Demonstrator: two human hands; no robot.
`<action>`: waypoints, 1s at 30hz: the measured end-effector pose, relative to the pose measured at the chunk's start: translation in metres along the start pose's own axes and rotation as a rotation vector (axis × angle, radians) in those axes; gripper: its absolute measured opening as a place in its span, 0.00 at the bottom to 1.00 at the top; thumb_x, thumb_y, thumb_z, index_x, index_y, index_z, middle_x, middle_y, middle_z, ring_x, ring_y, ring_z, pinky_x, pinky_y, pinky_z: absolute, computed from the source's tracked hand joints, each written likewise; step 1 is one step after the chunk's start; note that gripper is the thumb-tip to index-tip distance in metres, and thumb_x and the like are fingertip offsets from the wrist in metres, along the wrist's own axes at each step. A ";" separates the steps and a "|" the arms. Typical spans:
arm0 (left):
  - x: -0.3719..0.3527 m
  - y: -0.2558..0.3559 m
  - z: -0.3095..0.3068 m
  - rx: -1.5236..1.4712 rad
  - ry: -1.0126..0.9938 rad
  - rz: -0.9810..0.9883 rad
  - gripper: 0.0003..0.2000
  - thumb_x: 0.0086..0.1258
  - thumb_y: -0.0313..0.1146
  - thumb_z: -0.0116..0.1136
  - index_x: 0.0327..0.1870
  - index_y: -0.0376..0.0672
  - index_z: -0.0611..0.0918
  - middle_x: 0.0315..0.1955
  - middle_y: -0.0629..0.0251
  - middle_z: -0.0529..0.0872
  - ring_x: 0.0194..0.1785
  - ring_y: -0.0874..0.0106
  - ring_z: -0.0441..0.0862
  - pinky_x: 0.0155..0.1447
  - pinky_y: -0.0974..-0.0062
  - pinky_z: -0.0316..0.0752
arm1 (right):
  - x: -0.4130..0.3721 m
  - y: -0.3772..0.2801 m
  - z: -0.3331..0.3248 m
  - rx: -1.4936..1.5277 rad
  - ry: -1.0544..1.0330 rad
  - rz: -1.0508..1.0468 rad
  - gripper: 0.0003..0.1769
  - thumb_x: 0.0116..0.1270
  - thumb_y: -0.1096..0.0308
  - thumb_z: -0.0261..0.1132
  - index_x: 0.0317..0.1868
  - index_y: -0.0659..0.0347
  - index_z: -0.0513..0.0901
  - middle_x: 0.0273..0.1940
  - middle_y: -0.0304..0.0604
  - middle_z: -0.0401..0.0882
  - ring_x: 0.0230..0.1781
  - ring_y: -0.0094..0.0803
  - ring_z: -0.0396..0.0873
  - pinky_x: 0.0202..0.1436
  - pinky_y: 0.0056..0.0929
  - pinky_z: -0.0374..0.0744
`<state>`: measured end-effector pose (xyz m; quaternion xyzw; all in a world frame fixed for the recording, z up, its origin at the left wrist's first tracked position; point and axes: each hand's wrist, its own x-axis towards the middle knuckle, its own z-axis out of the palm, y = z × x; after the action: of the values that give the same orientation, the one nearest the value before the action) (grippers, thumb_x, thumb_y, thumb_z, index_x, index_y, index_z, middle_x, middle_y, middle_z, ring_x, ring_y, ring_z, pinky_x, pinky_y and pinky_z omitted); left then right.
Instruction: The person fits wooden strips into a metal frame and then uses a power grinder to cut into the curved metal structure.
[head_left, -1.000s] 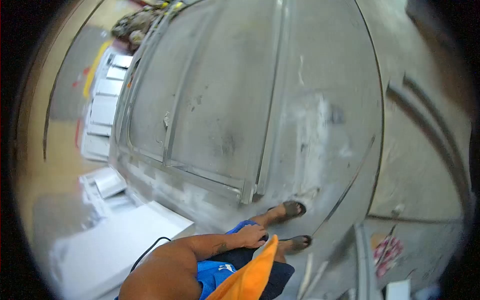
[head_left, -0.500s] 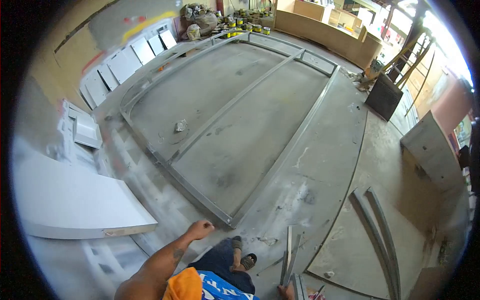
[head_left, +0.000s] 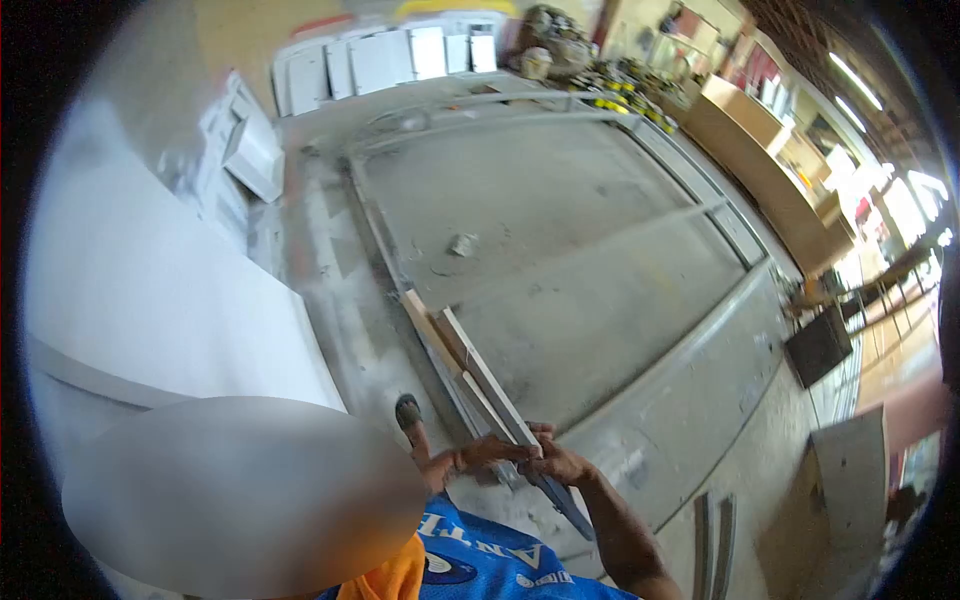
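Observation:
A bundle of long, narrow strips [head_left: 487, 385], with bare wood showing on some and white or grey faces on others, slants across the lower middle. My right hand [head_left: 555, 462] is wrapped around its near end. Beside it, my left hand [head_left: 490, 453] lies against the same strips, its fingers bent over them; part of the grip is hidden. The far ends of the strips reach over the near left side of a large grey frame [head_left: 655, 350] on the floor.
White curved panels [head_left: 180, 290] stand at left, with smaller white boards [head_left: 375, 62] against the wall. Two grey curved bars [head_left: 712, 545] lie at lower right. Cans [head_left: 625, 90] and a wooden counter [head_left: 765, 170] are at the back. A blurred oval covers the lower left.
The strips, low at the right before, have come up in front of me. My left hand has moved from free air onto them. The view has turned left.

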<state>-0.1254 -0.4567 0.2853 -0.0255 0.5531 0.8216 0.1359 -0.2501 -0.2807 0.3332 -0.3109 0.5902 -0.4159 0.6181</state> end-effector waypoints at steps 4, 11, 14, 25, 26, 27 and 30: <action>-0.028 0.073 -0.111 -0.068 0.369 0.263 0.23 0.72 0.40 0.65 0.63 0.37 0.80 0.57 0.60 0.85 0.59 0.70 0.81 0.63 0.68 0.75 | 0.164 -0.062 -0.023 0.013 -0.186 -0.174 0.45 0.62 0.55 0.74 0.74 0.62 0.63 0.55 0.41 0.73 0.49 0.29 0.75 0.52 0.34 0.77; -0.111 0.185 -0.325 0.182 0.914 0.434 0.12 0.72 0.33 0.61 0.50 0.36 0.87 0.51 0.60 0.88 0.54 0.69 0.84 0.61 0.68 0.77 | 0.378 -0.280 0.036 -0.443 -0.138 -0.125 0.35 0.72 0.51 0.65 0.73 0.57 0.68 0.64 0.53 0.75 0.64 0.43 0.75 0.62 0.39 0.77; -0.138 0.258 -0.400 -0.072 1.116 0.599 0.13 0.74 0.33 0.58 0.50 0.31 0.85 0.47 0.57 0.87 0.53 0.66 0.85 0.60 0.68 0.78 | 0.446 -0.329 0.041 -0.774 -0.101 -0.323 0.33 0.66 0.49 0.73 0.61 0.64 0.78 0.54 0.54 0.83 0.56 0.43 0.83 0.58 0.42 0.80; -0.166 0.419 -0.708 -0.528 1.351 0.598 0.16 0.71 0.35 0.64 0.50 0.33 0.78 0.48 0.54 0.83 0.54 0.63 0.81 0.60 0.62 0.79 | 0.736 -0.387 -0.048 -0.747 -0.083 -0.394 0.23 0.74 0.50 0.62 0.53 0.63 0.80 0.47 0.58 0.84 0.52 0.47 0.84 0.54 0.44 0.80; -0.159 0.441 -0.744 -0.492 1.362 0.552 0.16 0.71 0.36 0.63 0.50 0.33 0.78 0.49 0.54 0.83 0.54 0.63 0.81 0.59 0.62 0.79 | 0.774 -0.407 -0.054 -0.701 0.023 -0.078 0.23 0.76 0.50 0.59 0.55 0.63 0.78 0.46 0.59 0.83 0.50 0.50 0.84 0.51 0.45 0.80; -0.157 0.465 -0.780 -0.449 1.370 0.502 0.16 0.71 0.36 0.63 0.51 0.34 0.78 0.49 0.55 0.83 0.54 0.64 0.81 0.58 0.63 0.79 | 0.814 -0.433 -0.067 -0.686 0.023 -0.095 0.23 0.76 0.50 0.59 0.55 0.63 0.78 0.46 0.59 0.83 0.50 0.50 0.84 0.51 0.45 0.80; -0.171 0.515 -0.889 -0.307 1.515 0.452 0.14 0.71 0.36 0.60 0.49 0.36 0.78 0.44 0.56 0.86 0.48 0.64 0.85 0.56 0.65 0.79 | 0.895 -0.503 -0.093 -0.572 -0.052 -0.060 0.28 0.74 0.46 0.60 0.59 0.63 0.74 0.50 0.60 0.82 0.52 0.58 0.82 0.52 0.51 0.79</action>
<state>-0.1863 -1.4853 0.4383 -0.4817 0.3676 0.6554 -0.4509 -0.4537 -1.2911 0.3420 -0.5004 0.6581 -0.2422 0.5077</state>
